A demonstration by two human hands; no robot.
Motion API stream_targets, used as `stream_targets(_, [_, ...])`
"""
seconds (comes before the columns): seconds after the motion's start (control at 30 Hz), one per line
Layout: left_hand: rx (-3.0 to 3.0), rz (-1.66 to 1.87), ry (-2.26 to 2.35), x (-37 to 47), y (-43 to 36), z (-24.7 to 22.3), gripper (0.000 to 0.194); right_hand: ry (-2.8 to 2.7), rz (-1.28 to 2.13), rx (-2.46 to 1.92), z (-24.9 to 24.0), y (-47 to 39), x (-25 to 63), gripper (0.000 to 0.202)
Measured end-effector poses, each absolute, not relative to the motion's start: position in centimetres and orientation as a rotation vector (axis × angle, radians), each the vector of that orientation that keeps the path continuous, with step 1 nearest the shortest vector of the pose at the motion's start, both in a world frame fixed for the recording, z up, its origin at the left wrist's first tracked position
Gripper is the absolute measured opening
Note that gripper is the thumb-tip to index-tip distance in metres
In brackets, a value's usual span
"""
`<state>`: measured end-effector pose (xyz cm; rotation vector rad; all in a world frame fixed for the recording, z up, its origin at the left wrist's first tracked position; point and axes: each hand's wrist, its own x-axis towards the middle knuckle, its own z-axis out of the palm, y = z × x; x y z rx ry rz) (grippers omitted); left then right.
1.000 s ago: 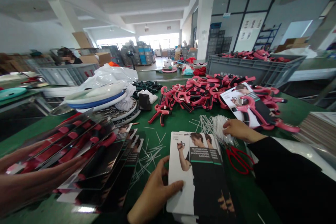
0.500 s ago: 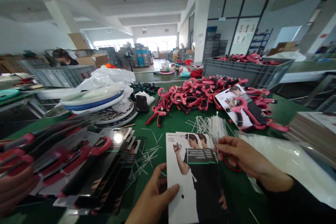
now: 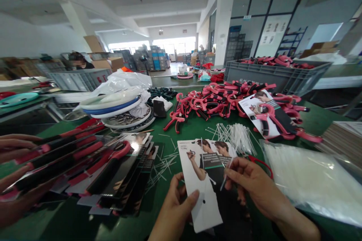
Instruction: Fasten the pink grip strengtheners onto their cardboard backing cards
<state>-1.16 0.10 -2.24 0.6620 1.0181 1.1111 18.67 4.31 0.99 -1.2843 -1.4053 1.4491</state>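
My left hand (image 3: 181, 203) is closed on the lower left edge of the printed cards (image 3: 206, 199), thumb on top; at least two overlap. Between the thumb and fingers of my right hand (image 3: 249, 180) is a thin white cable tie (image 3: 226, 175), held over the upper card. Another tie (image 3: 210, 178) seems to lie across that card's face. Behind them are a bundle of white cable ties (image 3: 240, 137) and a heap of pink and black hand grip strengtheners (image 3: 209, 101). A pair of red-handled scissors (image 3: 263, 163) lies beside my right hand, partly hidden.
At left, another person's hands (image 3: 17, 180) hold carded grips (image 3: 51, 165) beside a stack of carded grips (image 3: 113, 173). A carded grip (image 3: 266, 115) leans on the heap. At right are a plastic bag of ties (image 3: 308, 180), a card stack (image 3: 342, 139) and a grey crate (image 3: 271, 75).
My right hand has come from beside the cards to over their face with the tie. The cards have tilted and fanned apart. The other person's hands have raised several carded grips.
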Motion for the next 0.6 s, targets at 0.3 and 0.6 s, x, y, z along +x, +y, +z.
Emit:
stream_targets(0.3, [0.616, 1.066, 0.856, -1.8, -0.8, -2.1, 0.07, -1.561, 0.973, -1.262, -0.1, 0.8, 17.1, 0.02])
stream_targets(0.6, [0.596, 1.089, 0.816, -1.3, -1.2, -1.9, 0.068, -1.661, 0.874, -1.299, -0.7, -0.6, 16.4, 0.017])
